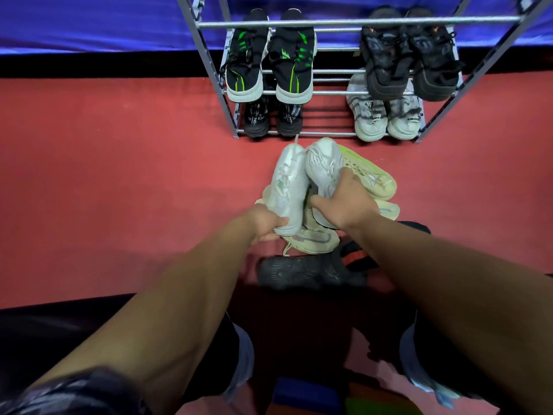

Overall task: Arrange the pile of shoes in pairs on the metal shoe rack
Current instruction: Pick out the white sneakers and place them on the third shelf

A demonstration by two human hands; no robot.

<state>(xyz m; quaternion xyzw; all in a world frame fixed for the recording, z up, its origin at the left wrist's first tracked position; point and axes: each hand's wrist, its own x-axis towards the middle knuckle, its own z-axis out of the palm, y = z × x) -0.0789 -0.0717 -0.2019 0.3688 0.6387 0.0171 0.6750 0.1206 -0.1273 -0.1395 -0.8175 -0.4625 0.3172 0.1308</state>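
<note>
My left hand [266, 224] grips the heel of a white sneaker [287, 181], its toe pointing at the rack. My right hand [344, 202] holds a second white sneaker [323, 163] beside it, above the pile. The pile on the red floor holds a cream and yellow-green shoe [372, 175], another cream shoe [314, 239] and a black shoe [302, 272] lying on its side. The metal shoe rack [329, 23] stands ahead with pairs on it: black-and-green sneakers [269, 61], dark grey sneakers [410, 55], small black shoes [272, 116] and whitish-grey sneakers [386, 115].
The rack's middle, between the left and right pairs, shows bare bars [329, 91]. A blue cloth [89, 22] with a black band runs behind the rack. My knees in dark shorts [236, 360] frame the bottom of the view, over red floor [119, 175].
</note>
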